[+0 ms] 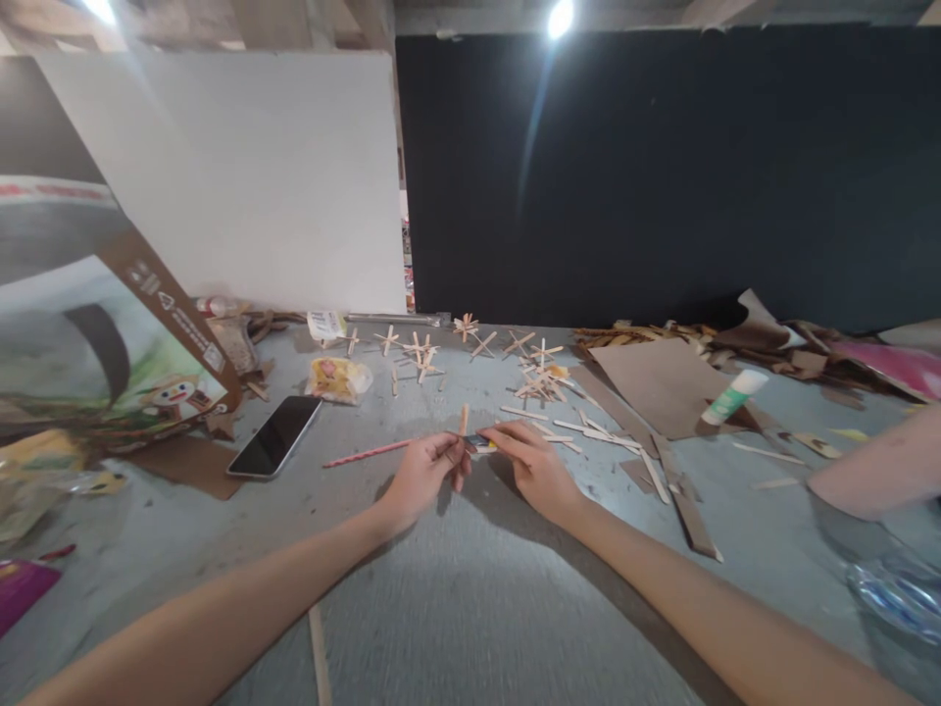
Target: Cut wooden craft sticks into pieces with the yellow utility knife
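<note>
My left hand point(428, 469) pinches a flat wooden craft stick point(465, 420), which stands up between thumb and fingers. In my right hand point(536, 466) is a small cutter knife point(481, 440) with a dark blade and a bit of yellow; its tip meets the stick at my left fingertips. A thin red twisted pencil point(366, 454) lies just left of my left hand. Loose craft sticks point(599, 431) are scattered to the right of my right hand. Beyond both hands stand several star-shaped pieces made of crossed sticks point(424, 355).
A phone point(275, 438) and a yellow packet point(336, 379) lie left. A large printed bag point(162, 343) stands at far left. To the right are cardboard pieces point(654, 382), a glue stick point(735, 396), clear plastic point(897, 593) and what looks like another person's arm point(882, 466).
</note>
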Available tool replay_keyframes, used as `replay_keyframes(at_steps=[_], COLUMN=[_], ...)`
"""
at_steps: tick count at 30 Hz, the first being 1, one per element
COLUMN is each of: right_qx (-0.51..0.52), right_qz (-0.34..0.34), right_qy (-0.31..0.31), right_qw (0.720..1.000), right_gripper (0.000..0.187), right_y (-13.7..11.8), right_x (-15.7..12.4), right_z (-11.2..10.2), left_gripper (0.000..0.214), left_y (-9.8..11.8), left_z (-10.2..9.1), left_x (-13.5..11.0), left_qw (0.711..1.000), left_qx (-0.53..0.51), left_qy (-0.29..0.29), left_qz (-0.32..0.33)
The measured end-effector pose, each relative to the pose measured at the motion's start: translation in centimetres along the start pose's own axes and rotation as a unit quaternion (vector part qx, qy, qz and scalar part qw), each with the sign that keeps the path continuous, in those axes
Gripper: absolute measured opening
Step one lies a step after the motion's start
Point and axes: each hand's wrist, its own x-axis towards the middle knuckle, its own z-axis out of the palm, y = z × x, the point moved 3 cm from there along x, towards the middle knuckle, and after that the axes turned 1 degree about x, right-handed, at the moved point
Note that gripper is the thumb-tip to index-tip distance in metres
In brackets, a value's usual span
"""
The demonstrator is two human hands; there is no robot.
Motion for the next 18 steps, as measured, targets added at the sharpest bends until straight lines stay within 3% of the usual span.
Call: replay_keyframes(at_steps=[18], right_qx=[-0.020], right_qz=[0.002], right_qy=[-0.015], right_qw=[1.000], right_gripper=[0.061], right_y=[0.22], right_x=[-0.04], right_z=[-0.07], left_gripper=[0.051], left_y=[0.03], left_z=[0.22], left_x=[0.10], left_qw=[1.000], left_qx=[-0.016], left_qy=[-0.026], left_qz=[-0.002])
